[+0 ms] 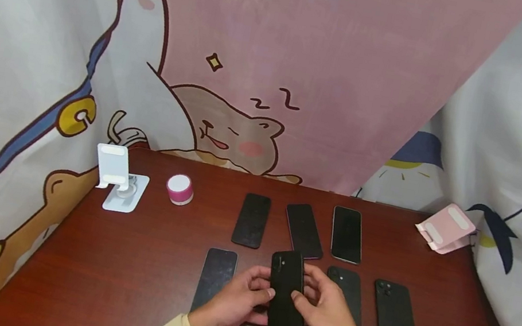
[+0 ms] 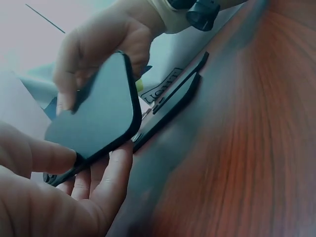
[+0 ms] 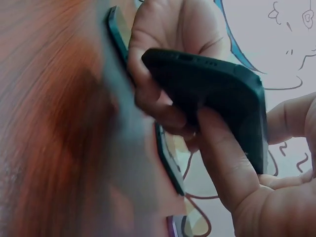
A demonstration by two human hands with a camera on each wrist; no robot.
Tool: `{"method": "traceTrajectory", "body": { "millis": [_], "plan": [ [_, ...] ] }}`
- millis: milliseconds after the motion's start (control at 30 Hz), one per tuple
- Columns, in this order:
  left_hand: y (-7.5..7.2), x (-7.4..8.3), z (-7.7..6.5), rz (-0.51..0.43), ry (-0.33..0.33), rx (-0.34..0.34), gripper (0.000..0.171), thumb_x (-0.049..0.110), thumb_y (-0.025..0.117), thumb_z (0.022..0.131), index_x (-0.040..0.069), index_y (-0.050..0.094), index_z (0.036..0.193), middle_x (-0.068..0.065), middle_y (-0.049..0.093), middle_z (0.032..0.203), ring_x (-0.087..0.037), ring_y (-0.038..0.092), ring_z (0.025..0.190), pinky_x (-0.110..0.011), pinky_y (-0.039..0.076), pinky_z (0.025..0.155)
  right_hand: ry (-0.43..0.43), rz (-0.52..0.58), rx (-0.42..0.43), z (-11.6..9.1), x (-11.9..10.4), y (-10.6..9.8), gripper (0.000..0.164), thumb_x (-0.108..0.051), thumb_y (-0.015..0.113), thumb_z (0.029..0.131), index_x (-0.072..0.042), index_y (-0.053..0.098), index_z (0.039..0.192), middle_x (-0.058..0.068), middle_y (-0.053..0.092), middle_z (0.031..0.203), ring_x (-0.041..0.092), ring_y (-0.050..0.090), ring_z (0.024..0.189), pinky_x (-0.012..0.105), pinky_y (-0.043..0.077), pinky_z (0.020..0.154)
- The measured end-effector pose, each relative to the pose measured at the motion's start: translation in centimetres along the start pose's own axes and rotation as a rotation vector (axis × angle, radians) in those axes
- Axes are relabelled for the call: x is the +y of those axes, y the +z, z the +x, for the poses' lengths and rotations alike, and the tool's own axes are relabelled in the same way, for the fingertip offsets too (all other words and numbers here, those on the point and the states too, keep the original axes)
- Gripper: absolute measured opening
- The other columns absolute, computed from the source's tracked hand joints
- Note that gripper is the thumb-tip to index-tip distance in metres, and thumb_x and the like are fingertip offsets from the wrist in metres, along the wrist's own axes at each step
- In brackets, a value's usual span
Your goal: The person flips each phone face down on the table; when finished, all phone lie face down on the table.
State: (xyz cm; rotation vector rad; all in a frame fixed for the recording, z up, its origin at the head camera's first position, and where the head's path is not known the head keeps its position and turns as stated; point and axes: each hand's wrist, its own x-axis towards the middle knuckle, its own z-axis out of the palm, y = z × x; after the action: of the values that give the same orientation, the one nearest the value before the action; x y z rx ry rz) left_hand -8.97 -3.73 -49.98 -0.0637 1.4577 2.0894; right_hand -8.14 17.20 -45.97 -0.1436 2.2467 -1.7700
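Observation:
Both hands hold one black smartphone point(image 1: 286, 301) above the front of the table, its camera side turned up in the head view. My left hand point(image 1: 239, 302) grips its left edge, thumb on the back and fingers underneath. From the other side my right hand point(image 1: 331, 315) pinches the right edge the same way. The left wrist view shows the held phone point(image 2: 106, 108) tilted between both hands; in the right wrist view its bottom edge faces the camera. Beside the left hand lies a phone point(image 1: 216, 277) screen up. Another phone point(image 1: 347, 292), camera side up, is partly covered by the right hand.
A further black phone point(image 1: 397, 324) lies at the right. Three phones lie in the back row: one left point(image 1: 251, 221), one slanted point(image 1: 304, 230), one right point(image 1: 347, 235). A white stand point(image 1: 119, 179) and pink round device point(image 1: 180, 189) stand left, a pink stand point(image 1: 447, 228) right.

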Motion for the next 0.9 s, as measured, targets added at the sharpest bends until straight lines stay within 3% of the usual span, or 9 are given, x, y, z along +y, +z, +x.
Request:
{"method": "traceTrajectory", "body": {
  "millis": [267, 567, 900],
  "plan": [
    [-0.4, 0.3, 0.2, 0.079, 0.013, 0.063, 0.042, 0.001, 0.062, 0.102, -0.001, 0.052, 0.143, -0.013, 0.057, 0.117, -0.023, 0.067, 0.099, -0.049, 0.066, 0.074, 0.039, -0.089, 0.061, 0.5, 1.3, -0.4, 0.06, -0.005, 0.071, 0.095, 0.001, 0.049, 0.151, 0.017, 0.072, 0.114, 0.012, 0.066, 0.074, 0.029, 0.057, 0.057],
    [-0.1, 0.3, 0.3, 0.146, -0.003, 0.057, 0.055, -0.003, 0.062, 0.101, -0.003, 0.045, 0.153, -0.014, 0.053, 0.118, -0.021, 0.067, 0.1, -0.046, 0.066, 0.08, 0.125, -0.112, 0.075, 0.0, 2.5, -0.9, 0.068, -0.001, 0.071, 0.092, 0.004, 0.045, 0.155, 0.016, 0.07, 0.117, 0.018, 0.073, 0.092, 0.031, 0.064, 0.067],
    [-0.2, 0.5, 0.3, 0.327, 0.081, 0.051, 0.055, 0.0, 0.068, 0.098, -0.009, 0.049, 0.15, -0.018, 0.066, 0.12, -0.021, 0.068, 0.104, -0.04, 0.064, 0.087, 0.123, -0.233, 0.097, -0.3, 2.6, -1.1, 0.067, -0.009, 0.077, 0.092, -0.001, 0.051, 0.153, 0.013, 0.073, 0.128, 0.018, 0.073, 0.103, 0.028, 0.061, 0.069]
  ]
}}
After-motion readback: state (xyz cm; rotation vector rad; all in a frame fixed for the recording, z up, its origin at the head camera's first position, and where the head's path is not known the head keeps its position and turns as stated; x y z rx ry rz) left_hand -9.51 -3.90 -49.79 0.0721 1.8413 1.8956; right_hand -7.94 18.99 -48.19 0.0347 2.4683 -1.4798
